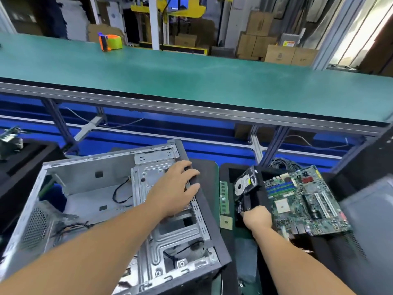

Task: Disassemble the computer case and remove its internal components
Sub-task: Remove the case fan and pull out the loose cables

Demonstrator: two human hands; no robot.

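Note:
The open computer case (89, 192) lies on its side at lower left, its bare metal interior showing loose black cables and a drive cage. My left hand (176, 188) rests on the case's dark front edge, fingers spread over it. My right hand (257, 218) grips the near end of a hard drive (246, 184), holding it over a black foam tray. A green motherboard (304, 199) lies on that tray just right of the drive.
A RAM stick (224, 196) and a small CPU chip (225, 222) lie on the mat between case and tray. A long green workbench (191, 77) spans the back, with an orange tape dispenser (110, 41). Coiled cables (285, 163) sit behind the motherboard.

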